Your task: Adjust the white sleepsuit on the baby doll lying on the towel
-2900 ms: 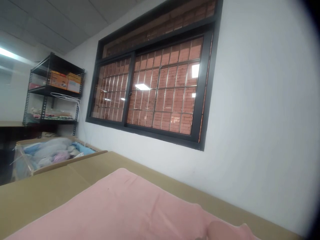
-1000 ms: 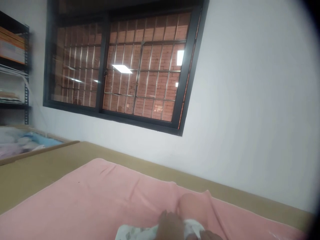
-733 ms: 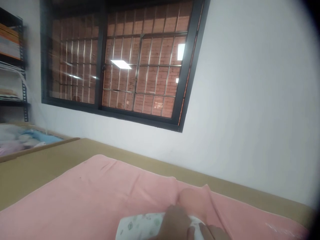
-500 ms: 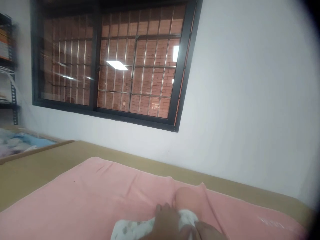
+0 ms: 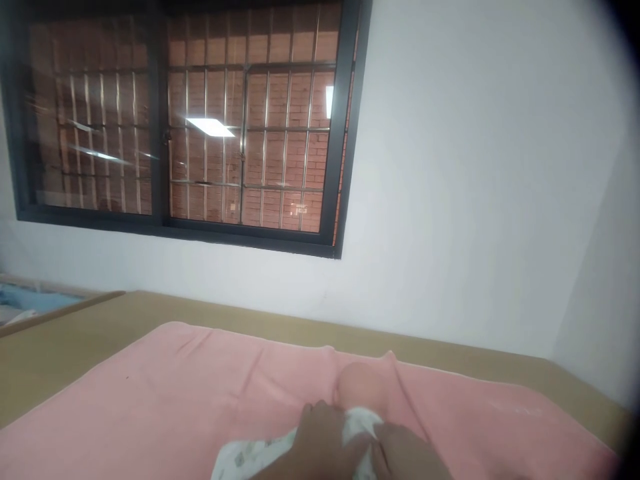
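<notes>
A smooth, round head, which looks like a baby doll's, lies on a pink blanket. Below it is a white cloth garment with a small print; part of it spreads to the left from under my hand. My left hand lies across the cloth, fingers curled and thumb toward the middle. From the right, my right hand pinches the cloth just below the head, close to my left thumb. The lower part of the doll and both wrists run out of the picture or are covered.
The blanket lies with a few creases on a tan tabletop that meets a white wall. A dark-framed window with metal bars is above. At the far left, a wooden-edged bin holds blue and white cloth.
The view has turned to the right, so the window and blanket sit further left and the shelf has left the picture. Both hands stay at the cloth, drawn slightly closer together.
</notes>
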Demonstrator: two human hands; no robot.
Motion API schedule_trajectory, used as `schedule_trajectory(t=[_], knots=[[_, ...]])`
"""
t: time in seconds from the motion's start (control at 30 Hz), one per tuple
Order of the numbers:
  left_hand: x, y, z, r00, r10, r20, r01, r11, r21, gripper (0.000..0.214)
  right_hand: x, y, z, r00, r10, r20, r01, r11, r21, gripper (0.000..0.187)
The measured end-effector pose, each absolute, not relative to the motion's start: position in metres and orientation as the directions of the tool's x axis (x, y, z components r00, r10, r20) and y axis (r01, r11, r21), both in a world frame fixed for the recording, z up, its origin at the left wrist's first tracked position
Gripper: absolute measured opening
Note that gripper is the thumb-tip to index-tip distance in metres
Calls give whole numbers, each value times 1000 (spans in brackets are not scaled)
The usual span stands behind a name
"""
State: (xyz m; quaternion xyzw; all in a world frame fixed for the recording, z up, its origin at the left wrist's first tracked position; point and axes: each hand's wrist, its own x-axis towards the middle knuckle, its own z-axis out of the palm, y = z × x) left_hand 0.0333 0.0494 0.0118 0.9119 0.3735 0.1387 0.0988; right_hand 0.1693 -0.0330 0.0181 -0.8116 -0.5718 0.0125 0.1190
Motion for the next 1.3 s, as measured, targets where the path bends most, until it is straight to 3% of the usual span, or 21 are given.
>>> schedule_trajectory(t=[0.23, 0.43, 0.63, 0.77, 0.87, 1.0, 1.1, 1.3], knots=[[35, 46, -1, 742, 537, 400, 515, -840, 172, 27, 167, -42, 28, 290, 954, 76, 938, -268, -220, 36], [31, 51, 7, 663, 712, 231, 676, -702, 222, 43, 159, -42, 33, 315, 944, 95, 925, -283, -254, 40], [33, 54, -1, 722, 568, 394, 518, -822, 236, 35, 172, -42, 33, 312, 948, 68, 917, -282, -280, 37], [31, 48, 13, 630, 724, 283, 619, -687, 380, 34, 170, -41, 34, 323, 945, 43, 905, -295, -307, 38], [30, 45, 18, 614, 763, 203, 641, -632, 436, 42, 167, -39, 33, 354, 934, 47, 896, -325, -304, 44], [31, 44, 4, 567, 757, 324, 581, -647, 494, 38, 181, -37, 29, 355, 935, -11, 861, -331, -385, 55], [32, 44, -3, 596, 695, 402, 504, -714, 487, 35, 192, -34, 29, 353, 933, -70, 819, -345, -459, 67], [32, 43, 11, 599, 768, 229, 645, -631, 431, 45, 172, -33, 28, 390, 921, 22, 863, -357, -357, 55]])
